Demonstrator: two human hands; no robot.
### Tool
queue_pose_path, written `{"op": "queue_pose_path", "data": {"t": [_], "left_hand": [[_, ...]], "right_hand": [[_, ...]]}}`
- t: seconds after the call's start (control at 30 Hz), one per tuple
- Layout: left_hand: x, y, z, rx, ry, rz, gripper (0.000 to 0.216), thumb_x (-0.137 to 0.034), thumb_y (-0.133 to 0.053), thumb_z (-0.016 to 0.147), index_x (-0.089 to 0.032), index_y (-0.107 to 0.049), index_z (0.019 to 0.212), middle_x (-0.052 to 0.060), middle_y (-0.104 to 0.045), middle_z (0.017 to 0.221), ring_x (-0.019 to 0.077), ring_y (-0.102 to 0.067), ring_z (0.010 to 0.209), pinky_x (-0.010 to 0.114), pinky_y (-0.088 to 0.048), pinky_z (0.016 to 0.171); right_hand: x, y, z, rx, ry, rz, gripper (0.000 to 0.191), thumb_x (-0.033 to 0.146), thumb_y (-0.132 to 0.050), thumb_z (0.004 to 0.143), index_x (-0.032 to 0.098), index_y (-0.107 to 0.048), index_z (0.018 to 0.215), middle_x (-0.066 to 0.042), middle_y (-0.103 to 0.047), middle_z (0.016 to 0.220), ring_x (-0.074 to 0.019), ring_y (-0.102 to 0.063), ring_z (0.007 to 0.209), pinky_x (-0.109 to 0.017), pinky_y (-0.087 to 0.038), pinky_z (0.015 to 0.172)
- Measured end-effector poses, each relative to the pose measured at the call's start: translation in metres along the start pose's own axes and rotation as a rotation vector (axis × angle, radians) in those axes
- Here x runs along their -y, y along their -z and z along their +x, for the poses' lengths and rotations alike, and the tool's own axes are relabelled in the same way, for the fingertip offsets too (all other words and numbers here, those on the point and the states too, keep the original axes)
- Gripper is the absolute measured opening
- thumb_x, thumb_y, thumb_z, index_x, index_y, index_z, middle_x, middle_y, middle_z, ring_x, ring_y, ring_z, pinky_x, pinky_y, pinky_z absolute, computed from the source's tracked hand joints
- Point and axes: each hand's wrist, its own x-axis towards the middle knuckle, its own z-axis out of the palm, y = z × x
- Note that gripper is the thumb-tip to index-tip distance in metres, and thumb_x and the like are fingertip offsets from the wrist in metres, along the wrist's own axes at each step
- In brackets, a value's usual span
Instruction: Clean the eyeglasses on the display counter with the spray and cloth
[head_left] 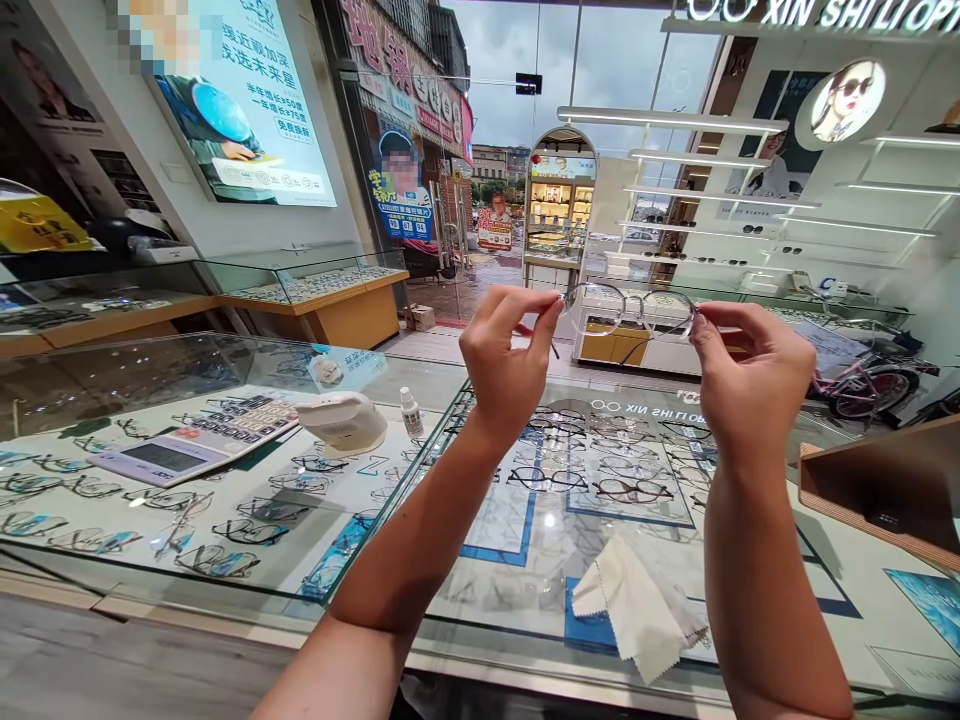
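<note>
A pair of eyeglasses with thin, round frames is held up in front of me, level with the far side of the shop. My left hand pinches its left end near the hinge between thumb and fingertips. At the opposite end, my right hand grips the frame the same way. The temples seem to hang downward, partly hidden by the lenses and fingers. Below, a cream cleaning cloth lies crumpled on the glass display counter, apart from both hands.
On the left counter stand a large-key calculator, a white rounded device and a small white bottle. Rows of eyeglass frames lie beneath the glass. A brown tray-like object is at right; a pink bicycle stands beyond.
</note>
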Motion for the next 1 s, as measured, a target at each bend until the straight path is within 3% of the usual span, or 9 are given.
{"op": "queue_pose_path", "data": {"t": [1.0], "left_hand": [[-0.0059, 0.0014, 0.0002, -0.007, -0.058, 0.029, 0.004, -0.027, -0.075, 0.1, -0.027, -0.079, 0.102, 0.001, -0.076, 0.091, 0.0126, -0.07, 0.084, 0.024, -0.057, 0.062]], "right_hand": [[-0.0016, -0.0007, 0.0014, -0.001, -0.035, 0.025, 0.023, 0.043, -0.072, 0.097, 0.025, -0.083, 0.104, -0.006, -0.083, 0.097, -0.0253, -0.078, 0.079, -0.04, -0.06, 0.071]]}}
